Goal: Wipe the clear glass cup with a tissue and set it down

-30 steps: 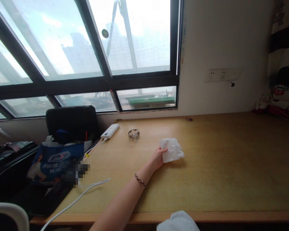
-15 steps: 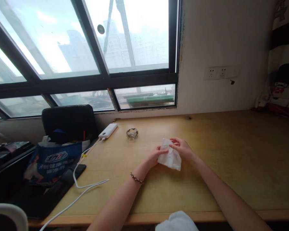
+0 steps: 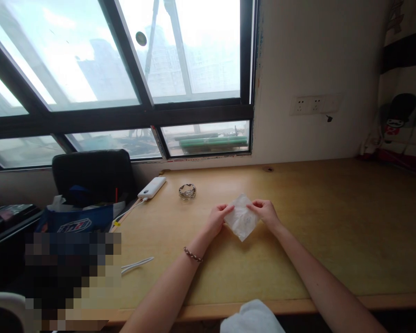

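A white square of thin paper, like a folded tissue (image 3: 241,219), is held up just above the table (image 3: 333,231), turned so one corner points down. My left hand (image 3: 219,219) pinches its left corner, thumb on the face toward me. At the opposite corner my right hand (image 3: 266,213) pinches it the same way. The fingers behind the sheet are partly hidden. A braided bracelet (image 3: 193,255) circles my left wrist.
A silvery openwork ring-shaped item (image 3: 187,192) lies on the table, left of my hands. Farther left is a white power bank (image 3: 152,188) with a white cable (image 3: 137,264). A black chair (image 3: 92,175) carrying a blue bag (image 3: 78,222) stands beside the table.
The tissue has turned from a slanted, overlapped hold to a flat diamond. My right hand has shifted to its right corner, and my hands are farther apart.
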Tool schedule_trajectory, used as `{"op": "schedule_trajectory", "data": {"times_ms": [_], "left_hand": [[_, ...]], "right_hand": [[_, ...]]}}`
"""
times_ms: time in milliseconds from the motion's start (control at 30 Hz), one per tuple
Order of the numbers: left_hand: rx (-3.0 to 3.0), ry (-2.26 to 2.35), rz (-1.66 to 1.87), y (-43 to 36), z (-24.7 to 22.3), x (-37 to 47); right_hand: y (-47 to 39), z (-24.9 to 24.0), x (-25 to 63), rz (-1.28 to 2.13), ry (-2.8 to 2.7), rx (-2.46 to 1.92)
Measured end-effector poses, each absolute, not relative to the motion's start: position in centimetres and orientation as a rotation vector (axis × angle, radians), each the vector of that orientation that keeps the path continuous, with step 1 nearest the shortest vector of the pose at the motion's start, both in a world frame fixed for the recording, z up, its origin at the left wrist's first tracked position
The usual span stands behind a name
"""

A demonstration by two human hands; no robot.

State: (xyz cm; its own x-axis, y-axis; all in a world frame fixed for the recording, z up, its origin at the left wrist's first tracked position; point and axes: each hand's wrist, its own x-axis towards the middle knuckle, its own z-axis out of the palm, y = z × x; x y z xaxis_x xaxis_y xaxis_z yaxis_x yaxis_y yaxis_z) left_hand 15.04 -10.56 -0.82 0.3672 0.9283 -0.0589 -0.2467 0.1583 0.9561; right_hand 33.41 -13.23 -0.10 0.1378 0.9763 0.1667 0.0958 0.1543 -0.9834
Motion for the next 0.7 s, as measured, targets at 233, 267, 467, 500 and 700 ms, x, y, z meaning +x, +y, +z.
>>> {"op": "schedule_trajectory", "data": {"times_ms": [233, 267, 467, 500, 700], "left_hand": [[1.079, 0.834, 1.077, -10.3, -1.0, 15.0], [1.063, 0.832, 1.1, -10.2, -1.0, 14.9], [0.947, 0.785, 1.192, -9.9, -1.2, 15.0], [0.935, 0.777, 1.185, -10.0, -1.2, 15.0], [0.999, 0.67, 0.967, -11.1, -0.5, 15.2]], "right_hand": [[-13.2, 0.1, 33.3, 0.976, -1.091, -1.15], [-13.1, 0.0, 33.3, 1.015, -1.021, -1.143], [-13.6, -0.1, 33.1, 1.502, -0.704, -0.966], [-13.7, -0.1, 33.0, 1.534, -0.706, -0.946], [-13.8, 0.0, 32.4, 1.394, -0.627, -0.882]]}}
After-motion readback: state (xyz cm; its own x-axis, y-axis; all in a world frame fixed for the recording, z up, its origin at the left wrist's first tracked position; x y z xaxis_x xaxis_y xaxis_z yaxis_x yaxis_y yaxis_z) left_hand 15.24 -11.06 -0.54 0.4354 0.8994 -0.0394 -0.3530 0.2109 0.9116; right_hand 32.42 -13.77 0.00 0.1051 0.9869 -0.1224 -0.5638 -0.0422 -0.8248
